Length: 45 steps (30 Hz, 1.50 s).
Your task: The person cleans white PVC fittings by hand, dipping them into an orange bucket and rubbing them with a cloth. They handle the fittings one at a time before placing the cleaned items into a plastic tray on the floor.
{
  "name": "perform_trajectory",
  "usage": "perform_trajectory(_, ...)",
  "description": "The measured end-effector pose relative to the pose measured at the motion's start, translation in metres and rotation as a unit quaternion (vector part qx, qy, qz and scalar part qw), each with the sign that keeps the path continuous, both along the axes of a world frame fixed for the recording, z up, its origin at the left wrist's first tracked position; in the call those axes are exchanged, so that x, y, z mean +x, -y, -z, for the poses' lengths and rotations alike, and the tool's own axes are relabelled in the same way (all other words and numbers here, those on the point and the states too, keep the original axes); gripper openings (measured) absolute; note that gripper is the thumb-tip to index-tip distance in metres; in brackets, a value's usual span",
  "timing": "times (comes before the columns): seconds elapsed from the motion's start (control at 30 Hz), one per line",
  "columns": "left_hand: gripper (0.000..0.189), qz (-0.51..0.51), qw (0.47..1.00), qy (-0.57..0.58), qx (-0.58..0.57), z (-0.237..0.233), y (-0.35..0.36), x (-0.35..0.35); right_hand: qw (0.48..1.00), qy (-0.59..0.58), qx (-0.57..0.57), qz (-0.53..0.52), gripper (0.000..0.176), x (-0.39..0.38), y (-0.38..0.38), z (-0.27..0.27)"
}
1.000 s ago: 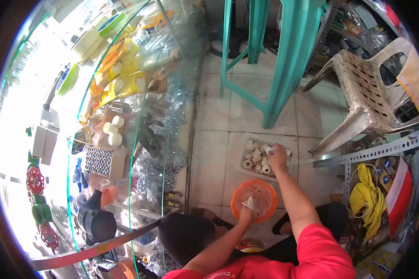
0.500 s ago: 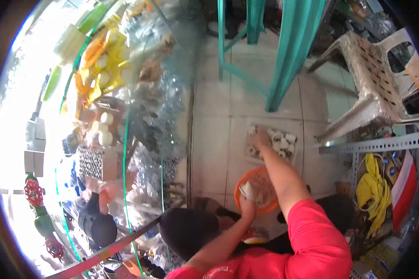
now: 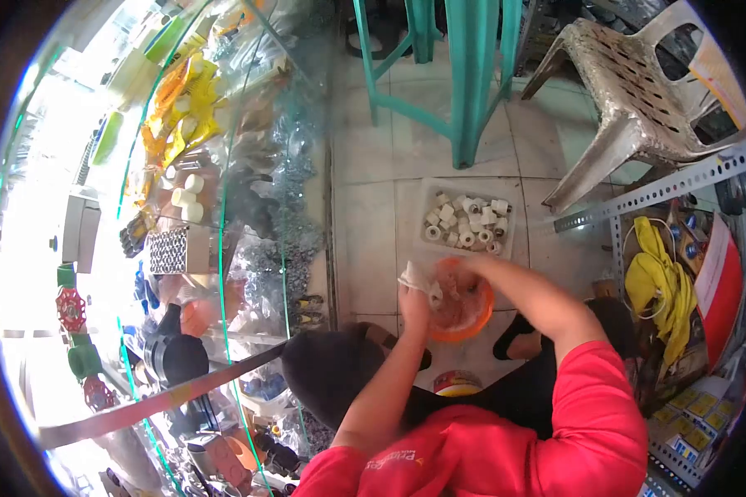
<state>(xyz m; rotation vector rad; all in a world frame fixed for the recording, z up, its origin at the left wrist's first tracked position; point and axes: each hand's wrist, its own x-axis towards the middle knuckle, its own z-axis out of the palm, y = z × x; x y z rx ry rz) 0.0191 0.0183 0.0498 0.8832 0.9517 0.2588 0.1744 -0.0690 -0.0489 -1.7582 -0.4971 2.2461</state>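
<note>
My left hand (image 3: 414, 300) is closed round a crumpled white cloth (image 3: 413, 277), at the left rim of an orange bowl (image 3: 464, 335). The bowl stands on the floor between my feet, with cloudy, pinkish-looking contents. Over the bowl's upper right side is my right hand (image 3: 472, 269); its fingers are blurred and partly hidden, so what it holds, if anything, cannot be made out. Just beyond the bowl lies a clear plastic tray (image 3: 510, 224) with several white pipe fittings (image 3: 470, 222) heaped in it.
A glass display case (image 3: 257, 248) full of bagged parts runs along the left. Ahead stands a teal plastic stool (image 3: 468, 91). At the right are a worn plastic chair (image 3: 630, 83) and a metal shelf with a yellow cloth (image 3: 659, 273). A round tub (image 3: 457, 383) sits near me.
My right hand has moved back from the tray of fittings to the bowl. My left hand, still with the cloth, has shifted to the bowl's left rim. The view has tilted slightly.
</note>
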Motion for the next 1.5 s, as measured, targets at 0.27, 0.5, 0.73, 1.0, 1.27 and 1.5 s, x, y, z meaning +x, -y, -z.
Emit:
perform_trajectory(0.27,0.028,0.05,0.996,0.001,0.067,-0.009,0.006,-0.006,0.87,0.429,0.085,0.227,0.055,-0.119,0.016,0.069)
perform_trajectory(0.5,0.033,0.086,0.993,-0.051,0.066,0.064,0.015,-0.012,0.88,0.434,0.162,-0.104,0.062,-0.114,0.026,0.015)
perform_trajectory(0.73,0.041,0.265,0.912,-0.1,0.297,0.068,0.018,-0.021,0.897,0.291,0.169,-0.285,0.049,-0.066,0.009,-0.006)
perform_trajectory(1.0,0.032,0.212,0.952,-0.077,0.208,0.078,0.03,-0.024,0.935,0.108,0.25,-0.225,0.029,0.002,-0.012,-0.077)
perform_trajectory(1.27,0.048,0.137,0.982,-0.101,-0.083,0.054,0.03,-0.018,0.921,0.312,0.235,-0.005,0.025,0.089,-0.051,-0.044)
perform_trajectory(1.5,0.045,0.174,0.98,-0.095,-0.01,0.064,0.032,-0.024,0.755,0.629,0.158,-0.103,0.032,0.087,-0.043,0.035)
